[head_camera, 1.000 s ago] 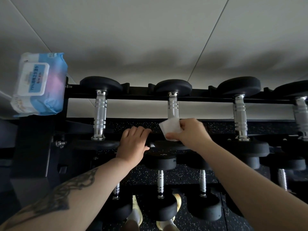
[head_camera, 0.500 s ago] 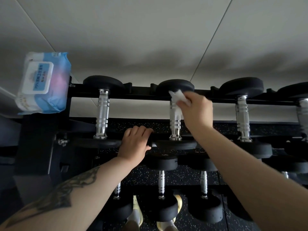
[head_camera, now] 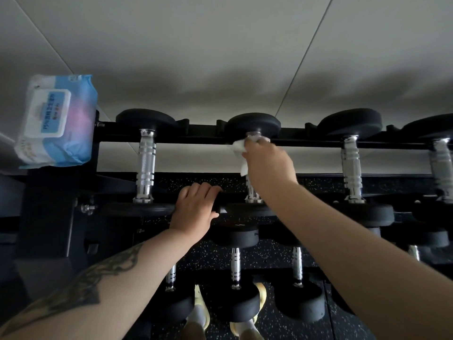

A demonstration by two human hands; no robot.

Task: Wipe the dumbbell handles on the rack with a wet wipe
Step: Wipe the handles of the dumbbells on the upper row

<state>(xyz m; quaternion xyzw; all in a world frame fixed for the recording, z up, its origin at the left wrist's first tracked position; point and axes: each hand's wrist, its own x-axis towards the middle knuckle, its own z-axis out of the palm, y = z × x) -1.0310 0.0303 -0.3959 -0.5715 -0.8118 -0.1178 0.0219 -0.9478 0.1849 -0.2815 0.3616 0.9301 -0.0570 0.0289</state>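
Observation:
A black rack (head_camera: pixel 203 139) carries a top row of black dumbbells with chrome handles. My right hand (head_camera: pixel 268 163) grips a white wet wipe (head_camera: pixel 239 149) wrapped round the far end of the second dumbbell's handle (head_camera: pixel 251 190), just under its far head (head_camera: pixel 252 125). Most of that handle is hidden behind the hand. My left hand (head_camera: pixel 195 208) curls its fingers over the rack's near rail between the first and second dumbbells. The first handle (head_camera: pixel 145 165) and the third handle (head_camera: pixel 351 165) stand uncovered.
A blue and white pack of wet wipes (head_camera: pixel 55 121) lies on the rack's top left corner. A fourth dumbbell (head_camera: pixel 442 163) sits at the right edge. A lower row of dumbbells (head_camera: pixel 235 268) sits beneath my arms. My feet (head_camera: pixel 201 312) stand on speckled black floor.
My right hand has slid the wipe along the second handle, from its near end up to its far end. My left hand has stayed on the rail.

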